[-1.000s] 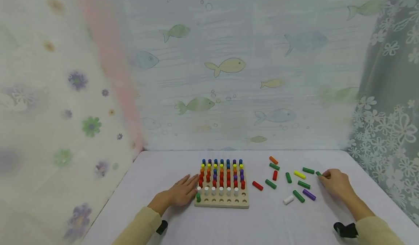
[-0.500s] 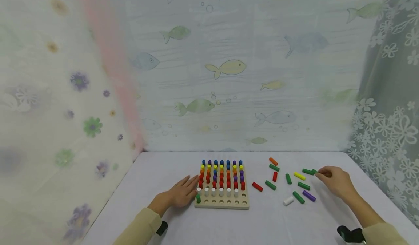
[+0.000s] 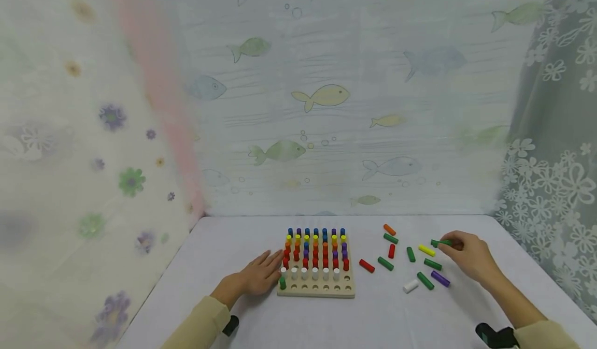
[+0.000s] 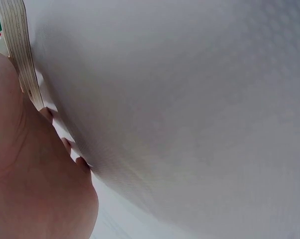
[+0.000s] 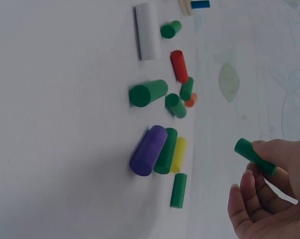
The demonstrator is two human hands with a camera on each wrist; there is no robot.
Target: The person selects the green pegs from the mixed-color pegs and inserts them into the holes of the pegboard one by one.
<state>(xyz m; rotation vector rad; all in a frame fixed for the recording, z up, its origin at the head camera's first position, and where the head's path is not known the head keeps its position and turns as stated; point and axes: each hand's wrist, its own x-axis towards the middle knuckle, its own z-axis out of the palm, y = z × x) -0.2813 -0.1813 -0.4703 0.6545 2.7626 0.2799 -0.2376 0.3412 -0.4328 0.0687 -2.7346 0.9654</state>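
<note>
My right hand point(image 3: 471, 256) pinches a green peg point(image 5: 255, 156) between thumb and fingers, raised above the tabletop. In the head view this peg overlaps another green peg point(image 5: 178, 190) lying on the cloth. My left hand point(image 3: 258, 274) lies flat with fingers extended, touching the left side of a wooden pegboard point(image 3: 322, 292); its layered edge point(image 4: 21, 50) shows in the left wrist view. Upright in the board's front left hole is a green peg point(image 3: 282, 282). Behind it runs a row of white pegs point(image 3: 304, 273), then rows of red, orange, purple, yellow and blue ones.
Loose pegs lie scattered right of the board: several green, a purple peg point(image 3: 440, 278), a white peg point(image 3: 411, 286), a yellow peg point(image 3: 426, 250), red pegs point(image 3: 367, 265) and an orange peg point(image 3: 389, 229). White cloth covers the table point(image 3: 373, 318); patterned curtains point(image 3: 326, 147) stand behind.
My right hand has lifted the green peg and moved a little left, over the other green peg. The left hand and the board stay where they were.
</note>
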